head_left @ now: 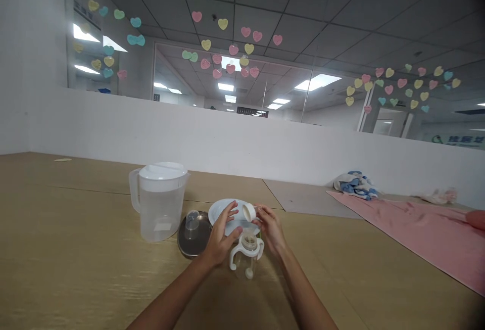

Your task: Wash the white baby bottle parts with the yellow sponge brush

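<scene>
The white cap (pixel 249 212) sits high between the hands, tilted over the sippy bottle (pixel 244 262); the right hand (pixel 271 229) is curled closed around it, while the left hand (pixel 220 236) is half open, fingers spread beside it, and whether that hand has a firm hold I cannot tell. The bottle stands on the worktop (pixel 76 208) just below the hands, its neck open and its white handles facing the person; a plate (pixel 220 208) lies just behind it, and a steel lid (pixel 185 244) carrying a small clear cup (pixel 192 224) lies beside it. A slip of the fingers could drop the cap against the bottle or the plate; a careless wrist could tip the bottle, or knock the cup off the lid toward the pitcher (pixel 159 214).
</scene>
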The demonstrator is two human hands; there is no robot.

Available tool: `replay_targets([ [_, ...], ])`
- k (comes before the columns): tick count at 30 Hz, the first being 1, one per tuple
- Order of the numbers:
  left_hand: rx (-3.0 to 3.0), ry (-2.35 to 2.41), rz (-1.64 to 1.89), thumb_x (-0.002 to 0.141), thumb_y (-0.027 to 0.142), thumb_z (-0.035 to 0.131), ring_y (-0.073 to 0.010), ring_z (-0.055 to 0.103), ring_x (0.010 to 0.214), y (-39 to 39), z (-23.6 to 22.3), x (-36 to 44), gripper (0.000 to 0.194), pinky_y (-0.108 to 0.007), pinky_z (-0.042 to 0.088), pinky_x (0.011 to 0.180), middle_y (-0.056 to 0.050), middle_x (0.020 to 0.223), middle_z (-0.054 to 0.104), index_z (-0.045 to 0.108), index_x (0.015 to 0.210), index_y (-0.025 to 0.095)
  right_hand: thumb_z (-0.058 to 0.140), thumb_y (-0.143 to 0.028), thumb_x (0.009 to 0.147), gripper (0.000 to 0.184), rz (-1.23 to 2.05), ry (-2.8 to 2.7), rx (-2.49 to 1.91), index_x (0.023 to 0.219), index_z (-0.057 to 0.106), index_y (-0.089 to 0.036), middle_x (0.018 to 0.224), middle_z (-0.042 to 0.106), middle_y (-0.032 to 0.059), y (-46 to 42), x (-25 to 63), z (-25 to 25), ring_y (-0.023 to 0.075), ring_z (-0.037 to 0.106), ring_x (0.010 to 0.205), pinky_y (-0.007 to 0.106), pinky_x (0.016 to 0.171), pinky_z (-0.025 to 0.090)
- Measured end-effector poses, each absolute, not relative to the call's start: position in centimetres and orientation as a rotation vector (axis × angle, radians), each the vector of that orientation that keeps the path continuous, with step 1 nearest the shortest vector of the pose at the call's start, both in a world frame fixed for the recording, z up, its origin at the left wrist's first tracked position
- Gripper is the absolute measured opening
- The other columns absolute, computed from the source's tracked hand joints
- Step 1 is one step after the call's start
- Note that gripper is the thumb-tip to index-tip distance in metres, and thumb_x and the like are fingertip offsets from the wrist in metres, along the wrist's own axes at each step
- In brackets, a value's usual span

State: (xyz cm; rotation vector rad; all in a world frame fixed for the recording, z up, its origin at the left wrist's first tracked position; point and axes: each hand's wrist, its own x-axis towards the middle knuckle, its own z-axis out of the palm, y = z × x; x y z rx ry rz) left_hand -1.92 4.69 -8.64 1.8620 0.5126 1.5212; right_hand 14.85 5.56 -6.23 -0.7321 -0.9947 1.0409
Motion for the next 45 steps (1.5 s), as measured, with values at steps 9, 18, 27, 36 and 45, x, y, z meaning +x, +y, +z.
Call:
replay_targets([
  [9,2.3,0.553,1.307,0.062,0.037,0.072,-0.0291,0.046,0.112,3.7,-8.4,-1.9,0.097,-0.045,0.037,0.095,-0.016,0.135,0.034,0.016,0.139,0.02,0.073,-0.036,0.06,0.036,1.076,-1.085,-0.75,0.091,0.069,-0.019,0.073,0.063,0.0007,5.3,15.0,-6.1,0.0137,0.055,0.068,0.024,0.062,0.043],
  [18,2.296,0.581,1.379,0.068,0.026,0.063,-0.0268,0.045,0.113,4.1,-9.0,-1.8,0.089,-0.045,0.036,0.098,-0.016,0.134,0.035,0.011,0.14,0.017,0.075,-0.032,0.058,0.024,1.15,-1.331,-0.748,0.075,0.065,-0.019,0.075,0.064,0.0025,4.3,14.6,-6.1,0.0153,0.057,0.068,0.024,0.062,0.042],
  [27,2.277,0.535,1.384,0.064,0.018,0.06,-0.0263,0.045,0.112,4.0,-9.1,-1.5,0.085,-0.044,0.036,0.098,-0.014,0.132,0.036,0.018,0.138,0.017,0.054,-0.024,0.056,0.016,1.101,-1.494,-0.722,0.065,0.066,-0.018,0.07,0.063,0.0041,4.7,14.9,-6.0,0.0196,0.056,0.073,0.028,0.069,0.042],
  [36,2.374,0.564,1.391,0.064,0.021,0.061,-0.0263,0.046,0.109,3.7,-8.8,-1.4,0.084,-0.041,0.041,0.093,-0.014,0.127,0.04,0.02,0.136,0.018,0.053,-0.02,0.056,0.012,0.964,-1.433,-0.769,0.059,0.065,-0.02,0.062,0.063,0.0008,4.6,14.1,-5.8,0.0171,0.055,0.064,0.026,0.065,0.041],
  [45,2.384,0.605,1.374,0.063,0.022,0.064,-0.0177,0.051,0.085,3.5,-8.9,-1.2,0.088,-0.035,0.047,0.077,-0.012,0.12,0.041,0.016,0.136,0.021,0.051,-0.028,0.068,0.014,0.408,-1.392,-0.852,0.06,0.059,-0.019,0.057,0.056,0.0001,4.3,13.5,-7.0,0.0152,0.049,0.057,0.026,0.057,0.038],
])
